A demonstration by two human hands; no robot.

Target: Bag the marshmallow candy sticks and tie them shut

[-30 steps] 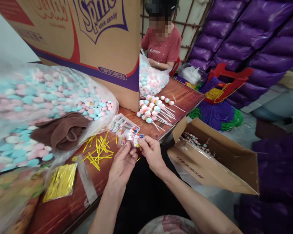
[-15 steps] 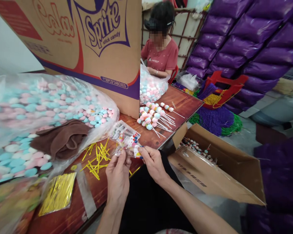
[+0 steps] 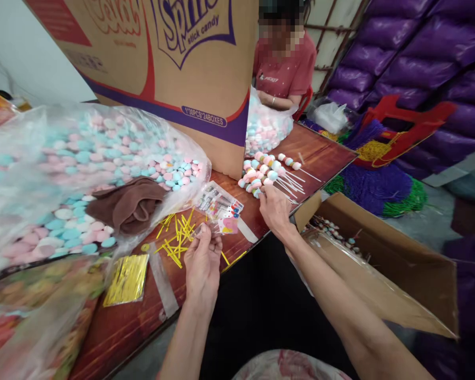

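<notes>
My left hand (image 3: pixel 203 256) pinches a small clear plastic bag (image 3: pixel 226 226) with a pink and yellow print, above the table's front edge. Farther right, my right hand (image 3: pixel 276 210) has its fingers closed at the near end of a row of marshmallow skewers (image 3: pixel 263 170), on the closest one; the fingertips are partly hidden. The skewers carry pink, white and blue marshmallows on white sticks. A stack of printed clear bags (image 3: pixel 217 200) lies just beyond my left hand. Loose yellow twist ties (image 3: pixel 178 237) are scattered to its left.
A large open-topped bag of marshmallows (image 3: pixel 114 142) fills the left, with a brown cloth (image 3: pixel 129 203) on it. A big cardboard box (image 3: pixel 198 84) stands behind. Packed twist ties (image 3: pixel 125 279) lie front left. An open carton (image 3: pixel 404 264) sits right. A person (image 3: pixel 287 63) sits opposite.
My right hand has let go of the small bag and moved forward and right to the skewers. My left hand keeps the bag. The camera view has shifted.
</notes>
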